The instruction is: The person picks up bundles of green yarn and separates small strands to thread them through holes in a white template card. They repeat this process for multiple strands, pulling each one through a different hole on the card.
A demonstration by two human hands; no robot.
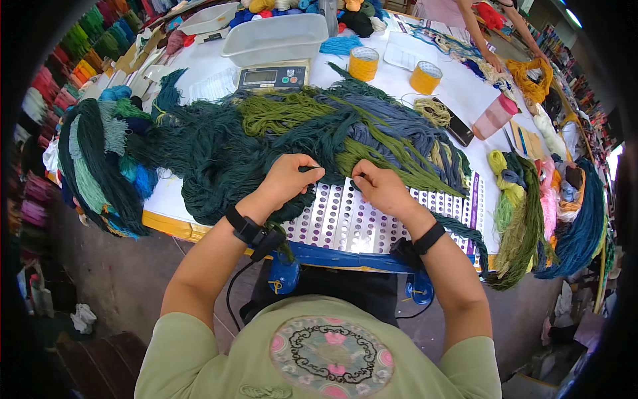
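My left hand (292,178) is closed in a pinch at the front edge of a heap of dark teal-green yarn (229,149). Facing it, my right hand (384,189) is pinched beside olive-green yarn (392,149), over a white card with rows of round holes (345,219). A small dark bit shows under the right fingertips. Any thread stretched between the two hands is too fine to make out. More olive yarn (282,112) and grey-blue yarn (412,126) lie across the heap.
Behind the yarn stand a digital scale (272,77), a clear plastic tub (276,38) and two tape rolls (363,64). A black phone (458,128) and pink cup (495,116) are at right. Skeins (93,159) hang over the left edge. Another person's arm (475,33) reaches in.
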